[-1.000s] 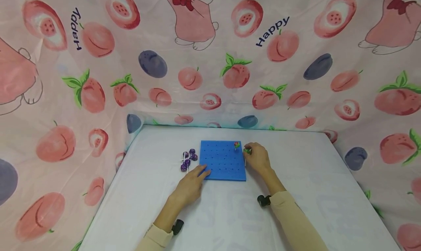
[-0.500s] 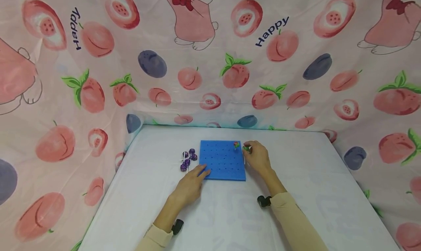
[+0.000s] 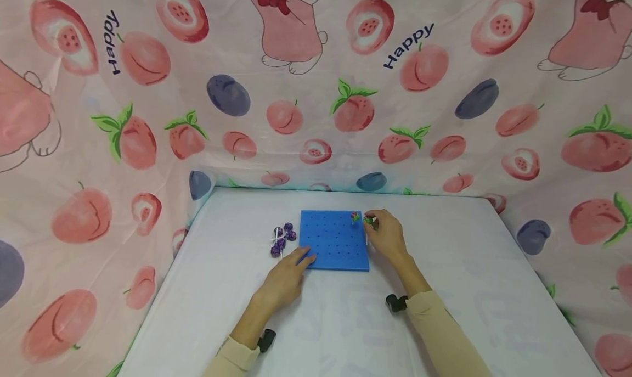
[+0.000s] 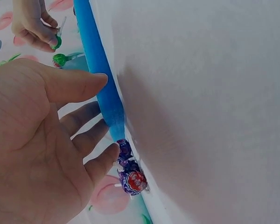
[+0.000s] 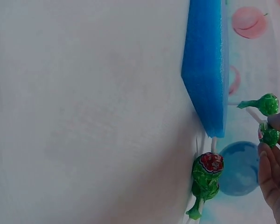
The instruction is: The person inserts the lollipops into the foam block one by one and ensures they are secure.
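A blue foam board (image 3: 328, 238) dotted with small holes lies on the white table. One green-and-red lollipop (image 3: 355, 217) stands upright by its stick near the board's far right corner. My right hand (image 3: 387, 235) pinches the wrapped head of another green lollipop (image 5: 269, 135) between thumb and fingers, just right of that one. In the right wrist view its white stick points toward the board. My left hand (image 3: 283, 282) rests at the board's near left edge, fingers extended and touching it.
Several purple lollipops (image 3: 276, 251) lie in a cluster left of the board. More green lollipops (image 5: 206, 173) lie beside the board's right side, hidden behind my right hand in the head view. A fruit-printed cloth (image 3: 316, 91) hangs behind the table.
My right hand has shifted very slightly toward the board's far edge, carrying the pinched lollipop with it. The left hand and board have stayed in place.
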